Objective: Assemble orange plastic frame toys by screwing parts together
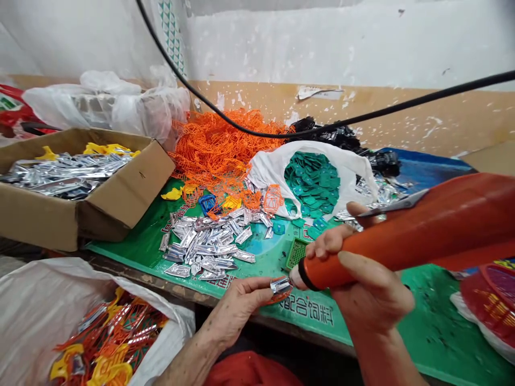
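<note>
My left hand (245,300) pinches a small shiny metal plate (280,285) between thumb and fingers, and an orange plastic piece shows under it. My right hand (362,273) is wrapped round an orange power screwdriver (386,241) with a metal lever along its top. The tool's tip meets the right end of the plate; the bit itself is hard to see. Just behind the tip lies a small green plastic basket (296,254). Loose silver metal plates (209,246) are spread to the left, beyond my left hand.
A cardboard box (124,187) of metal parts stands left. Orange plastic frames (225,145) are heaped behind, beside a white bag (273,161) of green pieces (311,182). A white sack (36,300) of mixed parts sits lower left. A black cable (241,128) hangs across.
</note>
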The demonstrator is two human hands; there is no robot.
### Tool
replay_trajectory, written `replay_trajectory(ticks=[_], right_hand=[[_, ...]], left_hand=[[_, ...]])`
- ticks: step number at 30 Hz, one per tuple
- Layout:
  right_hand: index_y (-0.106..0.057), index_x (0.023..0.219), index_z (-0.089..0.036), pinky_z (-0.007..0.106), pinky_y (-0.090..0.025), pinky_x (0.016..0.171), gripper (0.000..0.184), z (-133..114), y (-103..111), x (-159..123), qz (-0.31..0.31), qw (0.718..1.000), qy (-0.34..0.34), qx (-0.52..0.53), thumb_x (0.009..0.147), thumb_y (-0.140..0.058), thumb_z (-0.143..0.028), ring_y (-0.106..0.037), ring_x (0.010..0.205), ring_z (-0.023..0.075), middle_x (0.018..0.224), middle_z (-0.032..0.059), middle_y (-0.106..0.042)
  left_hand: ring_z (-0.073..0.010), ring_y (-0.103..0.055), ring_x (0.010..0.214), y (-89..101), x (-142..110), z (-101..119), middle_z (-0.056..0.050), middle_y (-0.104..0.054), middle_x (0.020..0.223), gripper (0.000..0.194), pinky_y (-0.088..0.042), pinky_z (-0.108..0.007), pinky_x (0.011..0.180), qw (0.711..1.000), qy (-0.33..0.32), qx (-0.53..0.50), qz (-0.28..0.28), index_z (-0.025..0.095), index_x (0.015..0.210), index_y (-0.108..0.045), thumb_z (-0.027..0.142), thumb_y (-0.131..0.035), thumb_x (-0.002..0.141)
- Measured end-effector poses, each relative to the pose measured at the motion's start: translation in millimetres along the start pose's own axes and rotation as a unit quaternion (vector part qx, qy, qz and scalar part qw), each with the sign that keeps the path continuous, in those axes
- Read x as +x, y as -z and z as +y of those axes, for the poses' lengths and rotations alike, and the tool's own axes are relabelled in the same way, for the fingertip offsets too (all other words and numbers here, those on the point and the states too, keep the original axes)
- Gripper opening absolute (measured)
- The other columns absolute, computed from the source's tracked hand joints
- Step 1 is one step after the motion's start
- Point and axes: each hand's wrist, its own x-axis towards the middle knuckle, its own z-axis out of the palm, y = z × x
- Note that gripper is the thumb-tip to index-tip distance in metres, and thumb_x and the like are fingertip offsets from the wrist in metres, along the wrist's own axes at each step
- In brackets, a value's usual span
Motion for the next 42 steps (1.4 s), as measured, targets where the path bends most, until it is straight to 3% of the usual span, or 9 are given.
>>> replay_trajectory(ticks=[10, 17, 25, 32, 38, 42], right_hand=[[-0.058, 0.111, -0.03, 0.034, -0.05, 0.063, 0.045, 9.1, 1.5, -3.6, 0.016, 1.0, -0.01, -0.002, 0.068, -0.066, -0.016, -0.055, 0.061, 0.0148, 0.069, -0.0029, -0.06], [-0.057, 0.112, -0.03, 0.033, -0.05, 0.063, 0.046, 13.2, 1.0, -3.9, 0.005, 1.0, -0.021, 0.001, 0.069, -0.066, -0.015, -0.056, 0.061, 0.0142, 0.069, -0.0031, -0.06], [-0.057, 0.111, -0.03, 0.034, -0.05, 0.064, 0.046, 12.6, 0.1, -2.3, 0.013, 1.0, -0.015, 0.0, 0.069, -0.065, -0.015, -0.055, 0.061, 0.0147, 0.068, -0.0034, -0.059], [-0.058, 0.106, -0.027, 0.034, -0.048, 0.064, 0.039, 10.3, -6.6, 3.9, 0.02, 1.0, -0.006, 0.004, 0.069, -0.064, -0.016, -0.053, 0.06, 0.0142, 0.066, -0.0034, -0.058], [-0.061, 0.1, -0.025, 0.034, -0.047, 0.062, 0.035, 11.0, -15.8, 6.3, 0.031, 0.999, -0.026, 0.004, 0.066, -0.064, -0.018, -0.051, 0.058, 0.0143, 0.064, -0.0034, -0.055], [-0.06, 0.099, -0.027, 0.034, -0.048, 0.063, 0.035, 9.2, -18.1, 6.4, 0.03, 0.999, -0.033, 0.013, 0.065, -0.063, -0.018, -0.051, 0.058, 0.0138, 0.065, -0.004, -0.055]], left_hand=[[-0.0098, -0.052, 0.064, 4.1, -0.6, -3.8, -0.001, -0.074, 0.077, 0.024, -0.038, -0.021, 0.065, 1.0, 0.005, -0.016, -0.002, 0.023, 0.092, -0.078, 0.033, -0.073, 0.071], [-0.0067, -0.031, 0.052, 9.1, 2.2, -9.7, -0.002, -0.073, 0.077, 0.031, -0.018, -0.023, 0.049, 0.999, 0.023, 0.024, 0.031, 0.022, 0.1, -0.076, 0.036, -0.071, 0.072], [-0.0066, -0.031, 0.054, 13.8, 4.6, -15.7, -0.005, -0.072, 0.081, 0.033, -0.016, -0.024, 0.049, 0.999, 0.036, 0.017, 0.033, 0.018, 0.099, -0.076, 0.037, -0.071, 0.072], [-0.0075, -0.037, 0.057, 16.1, 5.6, -20.0, 0.003, -0.059, 0.068, 0.057, -0.02, -0.023, 0.05, 0.995, 0.027, -0.063, 0.077, 0.021, 0.116, -0.067, 0.035, -0.079, 0.062], [-0.0085, -0.035, 0.056, 9.0, 3.8, -12.7, -0.003, -0.069, 0.078, 0.043, -0.013, -0.025, 0.051, 0.999, 0.022, -0.006, 0.029, 0.019, 0.112, -0.07, 0.035, -0.071, 0.072], [-0.0086, -0.033, 0.053, 2.4, 2.4, -4.7, 0.0, -0.066, 0.068, 0.033, -0.018, -0.025, 0.052, 0.999, 0.008, 0.007, 0.031, 0.02, 0.097, -0.076, 0.04, -0.07, 0.072]])
